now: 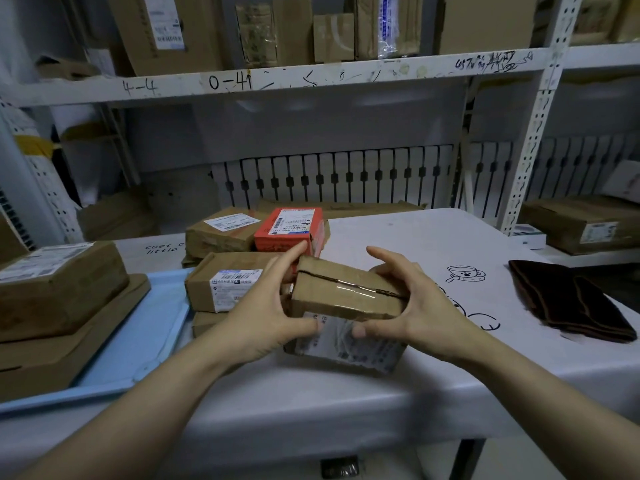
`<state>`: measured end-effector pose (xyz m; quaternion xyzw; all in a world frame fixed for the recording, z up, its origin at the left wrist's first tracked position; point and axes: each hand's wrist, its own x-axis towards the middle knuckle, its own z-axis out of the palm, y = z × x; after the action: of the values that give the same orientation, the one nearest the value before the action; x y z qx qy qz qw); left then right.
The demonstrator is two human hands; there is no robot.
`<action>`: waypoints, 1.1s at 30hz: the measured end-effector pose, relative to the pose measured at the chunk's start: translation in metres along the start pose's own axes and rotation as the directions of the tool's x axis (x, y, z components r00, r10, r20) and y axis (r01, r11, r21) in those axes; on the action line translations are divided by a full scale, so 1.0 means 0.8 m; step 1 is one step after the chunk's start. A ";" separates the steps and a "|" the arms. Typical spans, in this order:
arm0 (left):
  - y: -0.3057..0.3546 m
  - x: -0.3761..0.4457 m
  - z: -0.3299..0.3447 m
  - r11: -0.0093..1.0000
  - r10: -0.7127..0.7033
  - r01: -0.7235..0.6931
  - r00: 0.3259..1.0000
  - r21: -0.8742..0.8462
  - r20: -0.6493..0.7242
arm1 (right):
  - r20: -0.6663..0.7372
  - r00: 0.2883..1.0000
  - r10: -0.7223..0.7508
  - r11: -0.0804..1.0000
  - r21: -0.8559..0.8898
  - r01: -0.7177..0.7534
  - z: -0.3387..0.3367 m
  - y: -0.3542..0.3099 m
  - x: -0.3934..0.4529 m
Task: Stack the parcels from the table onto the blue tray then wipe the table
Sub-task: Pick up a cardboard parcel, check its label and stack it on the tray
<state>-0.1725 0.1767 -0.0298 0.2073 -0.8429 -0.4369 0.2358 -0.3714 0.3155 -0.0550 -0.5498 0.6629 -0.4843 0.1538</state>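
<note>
Both hands, left [266, 306] and right [412, 306], clamp a taped, creased cardboard parcel [346, 296] from either side above the white table [433, 244]. Blue tray [138, 341] left, two boxes stacked. Dark folded cloth [568, 299] right. Steel shelving behind.

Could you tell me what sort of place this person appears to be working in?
Probably a parcel depot or courier pick-up storeroom. Metal shelving bears handwritten slot numbers and holds cartons, labelled parcels crowd the table, and both hands hold a taped cardboard parcel.

Head view: worn on my head, facing forward and down, close over my table [433, 237].
Shared: single view only.
</note>
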 end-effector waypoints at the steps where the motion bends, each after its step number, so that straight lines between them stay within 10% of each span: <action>1: -0.002 0.000 0.000 1.000 -0.010 0.010 1.000 -0.005 0.000 | 0.004 1.000 -0.006 1.000 0.013 0.006 0.000 0.000 -0.001; 20: -0.023 -0.005 -0.005 0.964 -0.095 0.080 0.994 -0.253 -0.046 | 0.000 0.998 0.061 0.961 0.269 -0.059 -0.006 0.015 -0.004; 33: -0.010 -0.002 0.003 0.948 0.078 -0.059 0.996 0.313 -0.049 | -0.022 1.000 -0.008 0.963 0.268 0.014 -0.002 -0.002 -0.001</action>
<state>-0.1715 0.1746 -0.0381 0.2258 -0.9003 -0.2837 0.2407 -0.3717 0.3175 -0.0533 -0.5225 0.5900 -0.5760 0.2171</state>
